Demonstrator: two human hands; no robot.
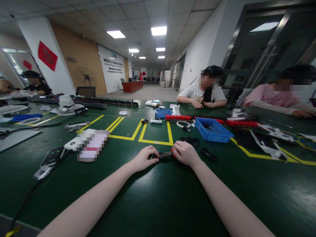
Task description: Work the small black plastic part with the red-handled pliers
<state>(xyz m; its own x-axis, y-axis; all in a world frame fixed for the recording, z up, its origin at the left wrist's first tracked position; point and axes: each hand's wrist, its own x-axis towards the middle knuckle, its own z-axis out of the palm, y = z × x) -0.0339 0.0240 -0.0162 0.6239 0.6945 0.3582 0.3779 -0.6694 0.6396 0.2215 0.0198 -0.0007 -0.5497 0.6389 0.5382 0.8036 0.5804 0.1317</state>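
Observation:
My right hand (185, 153) is closed around the red handles of a pair of pliers (166, 155), whose metal jaws point left. Pinched in the fingers of my left hand (145, 158) is a small black part (155, 156), too small and partly hidden to name. The tips of the pliers meet this part or lie right against it; I cannot tell whether they grip it. Just beyond my right hand lies a bunch of black parts (191, 141). Another black piece (208, 154) rests to the right of that hand.
A blue bin (212, 130) stands to the right, with a smaller blue bin (163, 114) farther back. Yellow tape (156, 143) marks the green table. Phone-like devices (92, 146) and a cable lie left. Two people sit across at the right, others at far left.

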